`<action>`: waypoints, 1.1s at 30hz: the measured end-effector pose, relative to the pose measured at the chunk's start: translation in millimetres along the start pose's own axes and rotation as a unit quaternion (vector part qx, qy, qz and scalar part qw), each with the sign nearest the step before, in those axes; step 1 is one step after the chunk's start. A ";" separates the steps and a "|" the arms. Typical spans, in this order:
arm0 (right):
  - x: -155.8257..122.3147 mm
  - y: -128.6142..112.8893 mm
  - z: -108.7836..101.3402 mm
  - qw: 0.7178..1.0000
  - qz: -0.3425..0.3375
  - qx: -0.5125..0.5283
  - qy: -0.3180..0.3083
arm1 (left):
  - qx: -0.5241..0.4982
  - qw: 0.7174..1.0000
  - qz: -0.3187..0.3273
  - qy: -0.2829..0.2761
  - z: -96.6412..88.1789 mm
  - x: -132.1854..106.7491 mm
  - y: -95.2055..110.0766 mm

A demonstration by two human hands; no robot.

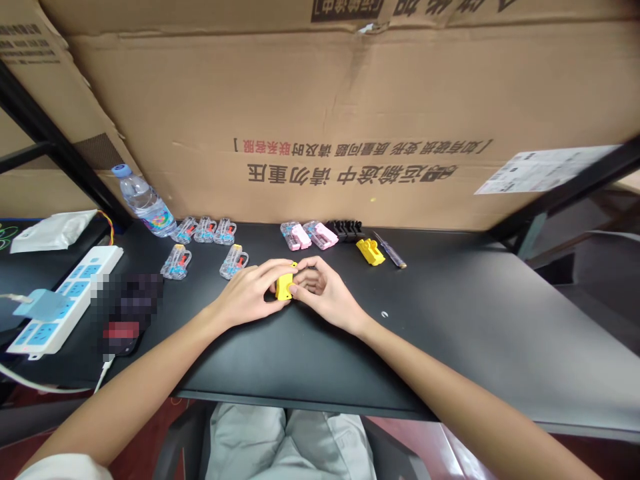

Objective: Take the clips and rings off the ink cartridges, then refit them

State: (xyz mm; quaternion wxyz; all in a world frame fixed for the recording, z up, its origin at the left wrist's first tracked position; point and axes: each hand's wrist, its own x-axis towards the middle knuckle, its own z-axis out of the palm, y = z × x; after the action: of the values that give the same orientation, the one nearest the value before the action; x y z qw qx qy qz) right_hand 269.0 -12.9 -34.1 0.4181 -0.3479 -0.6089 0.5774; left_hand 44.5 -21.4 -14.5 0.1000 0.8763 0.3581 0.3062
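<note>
Between my two hands is a small yellow plastic piece (284, 287), held just above the front half of the black table. My left hand (255, 290) grips its left side, the fingers over the top and the thumb below. My right hand (327, 297) has its thumb and curled fingers closed on the right side. Part of the piece is hidden by fingers. Another yellow plastic part (371, 252) lies behind and to the right, beside a screwdriver (391, 251) with a clear handle. A tiny white bit (385, 314) rests right of my right hand.
Several clear plastic devices (176, 262) stand at the left. Two pink-and-clear ones (321, 235) and black parts (345, 231) sit at the back. A water bottle (146, 202), a power strip (67, 300) and a cabled phone (131, 313) are left. Cardboard (350, 87) walls the rear edge.
</note>
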 end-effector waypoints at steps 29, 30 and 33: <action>2.8 -1.9 -20.0 0.989 0.004 -0.148 -0.010 | 0.218 0.928 -0.301 -0.035 -48.8 2.7 -33.6; 1.4 -3.5 -19.8 0.988 -0.007 -0.155 -0.019 | 0.215 0.922 -0.316 -0.053 -48.3 2.3 -33.2; -2.3 -8.2 -20.1 0.976 -0.047 -0.205 -0.052 | 0.196 0.916 -0.338 -0.087 -45.3 1.6 -33.7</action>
State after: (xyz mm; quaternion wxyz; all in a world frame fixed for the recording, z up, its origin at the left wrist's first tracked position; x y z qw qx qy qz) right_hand 288.7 -7.5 -26.6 0.3323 -0.3671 -0.7508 0.4371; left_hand -1.2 2.1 8.9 0.0549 0.7282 0.6758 0.1001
